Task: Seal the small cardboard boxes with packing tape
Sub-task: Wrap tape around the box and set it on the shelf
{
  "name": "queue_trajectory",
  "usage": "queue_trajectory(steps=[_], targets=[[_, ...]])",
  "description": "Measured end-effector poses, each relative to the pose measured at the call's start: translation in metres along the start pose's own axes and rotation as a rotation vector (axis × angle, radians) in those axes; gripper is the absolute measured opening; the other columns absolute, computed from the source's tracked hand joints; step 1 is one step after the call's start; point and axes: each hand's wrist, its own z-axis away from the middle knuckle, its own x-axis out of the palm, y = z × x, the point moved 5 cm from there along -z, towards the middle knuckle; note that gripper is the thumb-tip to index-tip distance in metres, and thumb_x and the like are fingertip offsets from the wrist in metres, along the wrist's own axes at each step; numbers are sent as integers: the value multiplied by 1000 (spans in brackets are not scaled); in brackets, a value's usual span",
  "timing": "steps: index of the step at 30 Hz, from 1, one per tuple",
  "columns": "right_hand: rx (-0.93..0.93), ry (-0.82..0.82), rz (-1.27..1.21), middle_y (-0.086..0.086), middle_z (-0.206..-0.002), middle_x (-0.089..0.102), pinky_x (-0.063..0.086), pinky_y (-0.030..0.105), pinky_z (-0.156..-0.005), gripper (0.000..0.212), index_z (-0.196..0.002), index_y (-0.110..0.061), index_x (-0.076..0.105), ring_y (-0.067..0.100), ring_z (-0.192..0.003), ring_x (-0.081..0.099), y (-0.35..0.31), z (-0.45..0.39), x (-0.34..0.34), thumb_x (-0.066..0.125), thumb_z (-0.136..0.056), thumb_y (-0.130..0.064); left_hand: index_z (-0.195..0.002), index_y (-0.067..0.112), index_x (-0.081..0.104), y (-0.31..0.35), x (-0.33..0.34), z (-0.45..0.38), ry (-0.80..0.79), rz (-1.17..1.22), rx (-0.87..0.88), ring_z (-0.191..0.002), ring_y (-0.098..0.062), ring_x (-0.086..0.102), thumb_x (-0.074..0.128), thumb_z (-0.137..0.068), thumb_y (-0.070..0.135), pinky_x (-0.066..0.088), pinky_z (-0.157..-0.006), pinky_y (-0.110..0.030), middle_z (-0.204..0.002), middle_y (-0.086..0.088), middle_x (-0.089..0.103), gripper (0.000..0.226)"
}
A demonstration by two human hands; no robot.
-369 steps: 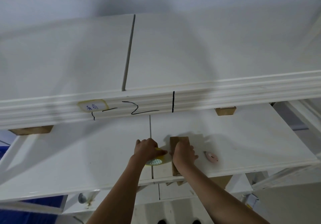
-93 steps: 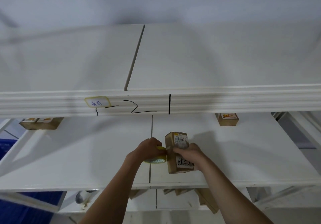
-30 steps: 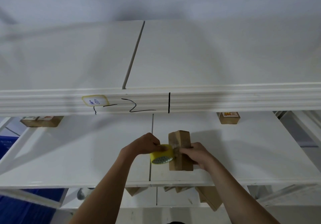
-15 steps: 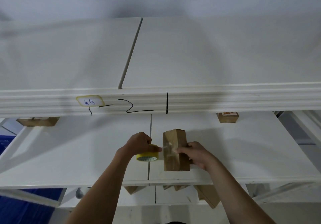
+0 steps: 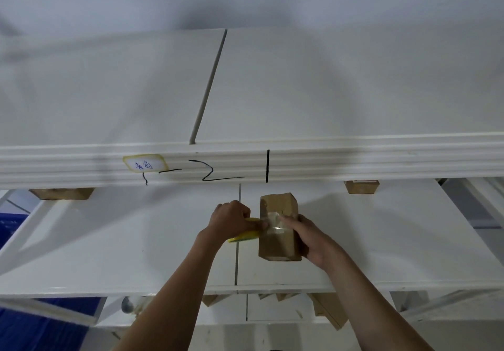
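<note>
A small cardboard box [image 5: 278, 226] stands on the white shelf [image 5: 109, 241], just right of the seam between the shelf's two panels. The left hand [image 5: 231, 220] curls around a yellow roll of packing tape [image 5: 246, 232] held against the box's 9 o'clock side. A clear strip of tape [image 5: 274, 222] runs from the roll across the box's top face. The right hand [image 5: 313, 241] rests against the box's 3 o'clock side, its fingers [image 5: 286, 219] laid fairly straight over the strip, pressing it down. At 1 o'clock from the box, well apart, another small box [image 5: 361, 187] sits at the back of the shelf; a third brown box [image 5: 62, 194] sits far off at 10 o'clock. The upper shelf's front rail [image 5: 354, 160] carries a handwritten label [image 5: 144, 164] and black marker strokes.
</note>
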Motion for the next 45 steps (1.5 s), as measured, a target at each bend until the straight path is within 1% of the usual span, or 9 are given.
queue_trajectory(steps=[2,5,11,15,22,34,38,42,45], targets=[[-15,99,66,4,-116,71,57,47,-94,71,-123,-25,57,26,-108,68,-4,-2,4,88,-66,-54,-59,16,58,3,-1,-5,-16,-38,22,-58,-14,48,66,-77,73,41,-65,-28,-58,3,50,60],[-25,224,124,2,-113,69,59,45,-89,65,-120,-23,55,24,-103,67,-8,-2,7,92,-69,-35,-68,10,67,5,-3,-7,-42,-18,33,-58,-13,45,69,-86,52,38,-61,-26,-58,3,48,45],[-11,208,134,2,-111,70,59,40,-76,60,-118,-23,58,24,-100,67,-9,3,6,92,-68,-25,-58,19,61,-6,8,7,-237,314,-17,-53,-7,43,74,-77,62,33,-55,-18,-55,4,48,50],[-20,225,115,2,-108,71,57,34,-64,57,-119,-22,59,22,-94,69,-8,5,-8,90,-71,-19,-50,29,64,-17,10,13,-278,481,-54,-56,-2,45,78,-86,37,35,-58,-17,-53,14,51,39],[30,184,83,7,-107,74,62,48,-81,58,-118,-22,63,29,-97,72,4,3,-10,92,-68,-18,-55,26,65,-21,7,8,-232,332,-78,-59,-6,52,82,-79,45,42,-60,-21,-59,7,57,35],[-14,16,10,8,-109,77,61,46,-82,62,-128,-20,64,28,-100,74,-1,6,-4,89,-71,-17,-56,22,55,-17,9,12,-185,254,-95,-54,-4,43,76,-85,45,34,-52,-15,-59,6,49,42],[-28,-31,-57,12,-111,76,60,42,-78,59,-129,-15,64,31,-103,72,-1,12,4,82,-74,-27,-55,21,54,-12,11,11,-242,368,-100,-55,-7,43,78,-79,53,36,-57,-22,-57,5,48,47],[17,-16,-107,14,-115,74,58,51,-91,60,-124,-17,66,32,-107,71,-2,11,5,57,-86,-62,-55,20,57,-12,10,11,-290,432,-94,-61,-9,50,78,-77,57,41,-63,-25,-60,3,53,48],[41,-16,-150,14,-117,74,55,54,-97,62,-125,-20,66,32,-108,71,-2,9,5,49,-90,-68,-56,21,61,-11,10,14,-242,511,-85,-62,-8,55,79,-78,53,44,-62,-23,-58,7,55,43]])
